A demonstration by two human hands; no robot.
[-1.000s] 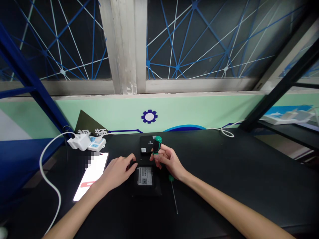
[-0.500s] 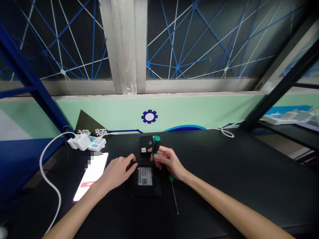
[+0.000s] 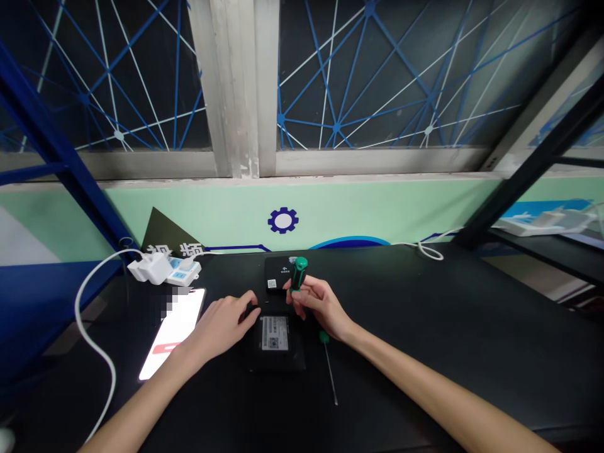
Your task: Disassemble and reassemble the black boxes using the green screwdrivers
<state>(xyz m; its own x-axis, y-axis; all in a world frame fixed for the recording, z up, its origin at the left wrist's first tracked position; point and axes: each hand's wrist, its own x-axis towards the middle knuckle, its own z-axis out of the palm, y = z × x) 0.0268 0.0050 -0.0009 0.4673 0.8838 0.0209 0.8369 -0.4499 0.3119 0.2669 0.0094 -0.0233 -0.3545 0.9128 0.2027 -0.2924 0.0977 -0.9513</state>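
A black matte tabletop point(image 3: 425, 327) runs beneath a window criss-crossed with blue and white lines, and under the sill a mint-green wall band carries a blue gear emblem point(image 3: 283, 221). At the middle of the table lies a flat black rectangular device with a white barcode label point(image 3: 278, 349). The left hand point(image 3: 221, 324) rests palm-down beside it, fingers loosely bent, fingertips touching its far left corner and not closed round anything. The right hand point(image 3: 321, 305) is clenched round the lower part of a stubby green-and-black screwdriver point(image 3: 298, 272), holding it nearly upright over the device's far edge, with its green cap above the fingers. Whether the tip meets the device cannot be told, since the hand hides it. Just behind the tool sits a second small black box with a white mark point(image 3: 277, 274). A thin long-shafted screwdriver with a small green handle point(image 3: 329, 368) lies on the table just to the right of the device, below the right wrist. To the left lies a phone with a lit white screen point(image 3: 174, 332) and, farther back, a white charger block point(image 3: 150, 269) sits beside a white power strip point(image 3: 186, 272), from which a white cable point(image 3: 89, 340) loops towards the near edge.
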